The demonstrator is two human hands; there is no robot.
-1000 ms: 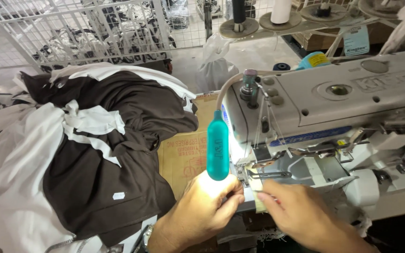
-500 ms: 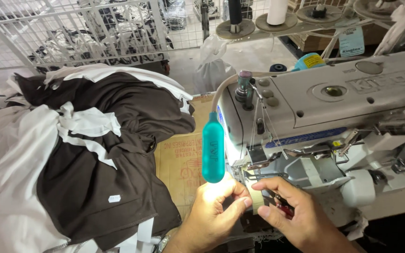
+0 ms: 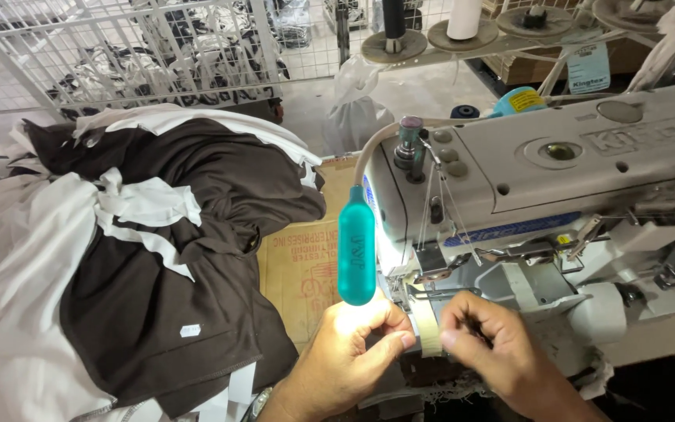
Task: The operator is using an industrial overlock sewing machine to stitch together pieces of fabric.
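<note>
My left hand [image 3: 351, 352] and my right hand [image 3: 494, 350] meet under the needle area of a grey-white industrial sewing machine [image 3: 556, 187]. Between their pinched fingertips runs a narrow pale strip of tape [image 3: 429, 328], coming down from the machine's folder. My left thumb and forefinger close on the strip's left edge; my right fingers curl shut at its right edge. A teal gooseneck lamp [image 3: 356, 248] hangs just above my left hand and lights it brightly. The needle itself is hidden behind the lamp and the fingers.
A heap of dark brown and white garments [image 3: 142, 258] fills the left side. A cardboard sheet [image 3: 306, 270] lies beside the machine. Thread cones stand on a rack [image 3: 462, 23] at the back, with a white wire cage [image 3: 119, 47] behind the heap.
My hands have shifted slightly and drawn closer together on the strip. My right hand, earlier more spread below the presser area, now has its fingers curled at the strip.
</note>
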